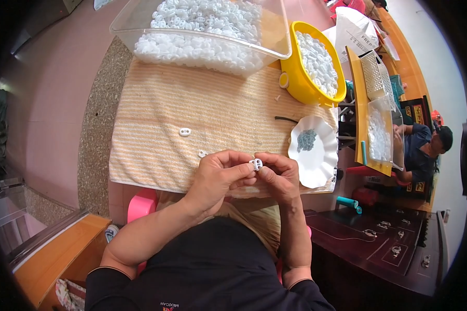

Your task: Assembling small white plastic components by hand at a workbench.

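My left hand (220, 173) and my right hand (278, 175) meet above the near edge of the towel-covered table. Between their thumbs and fingertips they pinch a small white plastic cord lock (257, 164) with two holes showing. Another white cord lock (184, 132) lies flat on the striped towel (155, 103). Just beyond my left fingers sits a smaller white piece (202, 154). To the right of my right hand, a white wavy-rimmed plate (319, 168) holds a heap of tiny grey metal parts (306, 140), probably springs.
At the far side stand a clear bin (124, 28) of white plastic pieces and a yellow tub (294, 78) of similar pieces. A thin dark strip (286, 119) lies near the plate. Rightward, another person (425, 145) sits at a table with a clear tray (398, 136).
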`<state>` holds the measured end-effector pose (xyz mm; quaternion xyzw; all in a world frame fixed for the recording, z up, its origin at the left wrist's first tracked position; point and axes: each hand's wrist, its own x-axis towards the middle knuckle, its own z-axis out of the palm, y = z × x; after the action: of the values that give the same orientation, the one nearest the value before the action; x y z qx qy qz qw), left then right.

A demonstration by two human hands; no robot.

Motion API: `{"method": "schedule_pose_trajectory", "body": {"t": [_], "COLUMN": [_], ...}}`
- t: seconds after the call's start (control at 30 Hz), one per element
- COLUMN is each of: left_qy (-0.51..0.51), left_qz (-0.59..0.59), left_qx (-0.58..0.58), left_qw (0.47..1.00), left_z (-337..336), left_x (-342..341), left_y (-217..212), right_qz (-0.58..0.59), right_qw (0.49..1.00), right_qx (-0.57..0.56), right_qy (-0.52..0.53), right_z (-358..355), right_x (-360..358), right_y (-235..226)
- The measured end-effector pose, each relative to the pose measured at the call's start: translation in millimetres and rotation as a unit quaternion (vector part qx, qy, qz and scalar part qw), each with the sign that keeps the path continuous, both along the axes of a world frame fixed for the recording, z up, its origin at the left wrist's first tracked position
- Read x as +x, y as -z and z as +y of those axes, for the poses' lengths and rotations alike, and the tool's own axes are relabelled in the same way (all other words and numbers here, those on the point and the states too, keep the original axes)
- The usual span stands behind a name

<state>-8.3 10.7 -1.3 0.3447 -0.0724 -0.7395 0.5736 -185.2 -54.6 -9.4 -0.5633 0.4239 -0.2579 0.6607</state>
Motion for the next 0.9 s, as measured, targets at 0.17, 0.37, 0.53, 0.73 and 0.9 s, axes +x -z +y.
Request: {"method": "schedule_pose_trajectory", "body": {"t": [0.17,0.37,0.53,0.73,0.9], "left_qy": [0.006,0.023,0.039,0.047,0.051], "left_qz": [0.029,0.069,0.082,0.089,0.089], "left_qx": [0.004,-0.004,-0.010,-0.024,-0.046], "left_qw": [1.000,0.997,0.996,0.995,0.994], "left_z": [0,-1,-1,-2,-2], "left_x": [1,2,2,2,2], "left_y": [-1,0,1,1,-2], "right_qz": [0.008,-0.043,-0.099,-0.136,-0.181], "right_qw": [1.000,0.999,0.995,0.989,0.981], "right_qx": [-0.011,-0.017,-0.007,-0.059,-0.061], "right_qy": [0.003,-0.004,-0.003,-0.013,-0.012], "right_z": [0,-1,1,1,3], "right_x": [-2,-7,-3,4,9], "right_y": [2,7,2,-1,-5]}}
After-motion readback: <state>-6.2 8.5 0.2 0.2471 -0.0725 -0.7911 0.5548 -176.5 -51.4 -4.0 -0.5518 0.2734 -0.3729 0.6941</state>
